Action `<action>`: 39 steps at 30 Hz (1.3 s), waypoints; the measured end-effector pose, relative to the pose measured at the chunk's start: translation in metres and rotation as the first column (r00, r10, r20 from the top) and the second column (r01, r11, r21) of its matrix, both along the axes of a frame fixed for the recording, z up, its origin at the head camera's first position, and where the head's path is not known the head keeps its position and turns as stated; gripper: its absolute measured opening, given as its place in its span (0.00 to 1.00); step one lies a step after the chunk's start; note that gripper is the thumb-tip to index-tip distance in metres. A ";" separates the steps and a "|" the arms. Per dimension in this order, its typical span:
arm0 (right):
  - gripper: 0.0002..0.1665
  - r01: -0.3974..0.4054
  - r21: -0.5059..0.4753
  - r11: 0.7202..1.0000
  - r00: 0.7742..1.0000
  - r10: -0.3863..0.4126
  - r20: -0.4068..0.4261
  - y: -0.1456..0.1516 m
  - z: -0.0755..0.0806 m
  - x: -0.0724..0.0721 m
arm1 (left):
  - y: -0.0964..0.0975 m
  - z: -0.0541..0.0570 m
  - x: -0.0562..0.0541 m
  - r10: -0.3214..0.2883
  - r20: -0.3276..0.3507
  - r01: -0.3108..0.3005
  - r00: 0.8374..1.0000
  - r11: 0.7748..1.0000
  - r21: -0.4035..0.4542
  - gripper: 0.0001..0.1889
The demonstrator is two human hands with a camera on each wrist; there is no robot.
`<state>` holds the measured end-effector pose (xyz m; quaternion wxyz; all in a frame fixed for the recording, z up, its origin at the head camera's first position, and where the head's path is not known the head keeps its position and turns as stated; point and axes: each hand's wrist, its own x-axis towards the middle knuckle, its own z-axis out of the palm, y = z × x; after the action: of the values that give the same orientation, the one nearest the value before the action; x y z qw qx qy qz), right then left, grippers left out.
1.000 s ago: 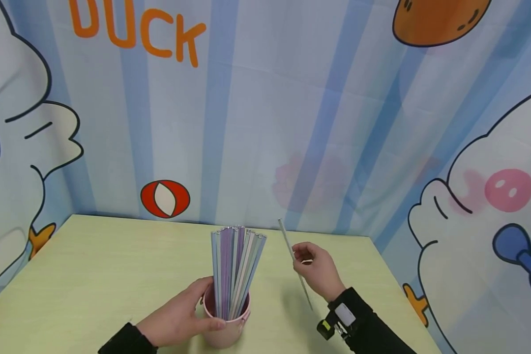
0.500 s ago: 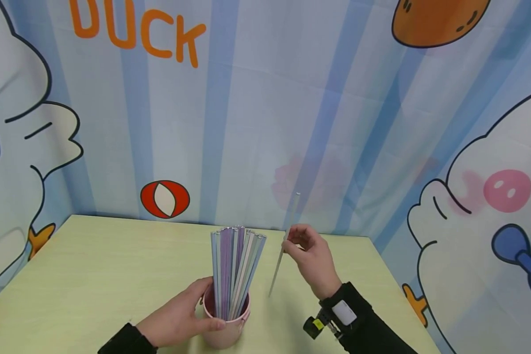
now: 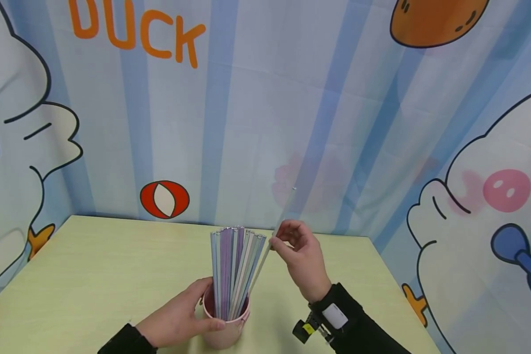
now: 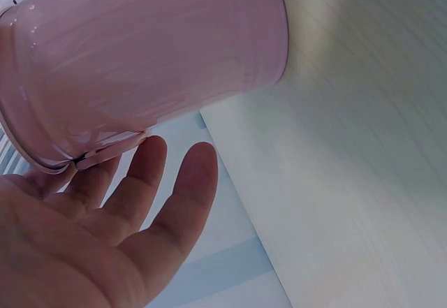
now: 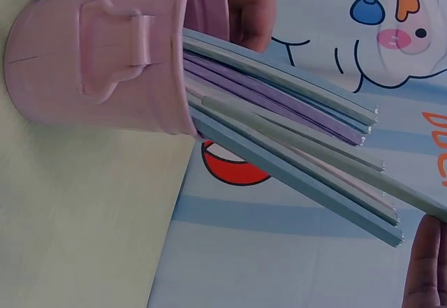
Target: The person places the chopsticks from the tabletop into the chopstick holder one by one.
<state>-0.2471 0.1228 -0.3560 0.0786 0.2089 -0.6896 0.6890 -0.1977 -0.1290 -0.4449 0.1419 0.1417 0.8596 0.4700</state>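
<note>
In the head view my left hand [image 3: 181,312] holds a small pink bucket [image 3: 223,337] at its rim. The left wrist view shows the bucket's side [image 4: 160,49], with several fingers [image 4: 185,196] under the rim and handle. Several pastel straws [image 3: 234,275] in blue, purple, pink and pale green stand in the bucket. My right hand [image 3: 302,260] pinches one pale grey-green straw [image 3: 262,268] between thumb and fingertips, right of the bunch. That straw slants; its lower end [image 5: 216,107] is at the bucket's mouth, over the other straws. How far inside the rim it reaches, I cannot tell.
The bucket stands near the front of a pale wooden table [image 3: 128,260]. A blue striped curtain [image 3: 256,123] with cartoon ducks hangs behind and beside it. A small camera [image 3: 304,329] is strapped to the right wrist.
My right hand has moved left towards the bucket. The straw in it has swung from leaning left to leaning right, with its lower end now at the rim. The left hand and bucket stay put.
</note>
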 end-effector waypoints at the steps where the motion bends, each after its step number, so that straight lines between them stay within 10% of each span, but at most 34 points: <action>1: 0.17 0.004 0.010 1.000 1.000 -0.004 0.003 -0.001 -0.002 0.000 | 0.000 0.000 0.000 -0.002 0.000 0.002 1.000 1.000 0.003 0.53; 39: 0.16 -0.073 0.283 0.956 0.992 0.039 0.124 -0.013 -0.077 0.011 | -0.002 -0.001 -0.002 -0.040 -0.011 0.040 0.999 0.998 0.052 0.50</action>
<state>-0.2357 0.1094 -0.4335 -0.0124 0.1968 -0.7795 0.5945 -0.1994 -0.1309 -0.4462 0.1432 0.1649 0.8447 0.4887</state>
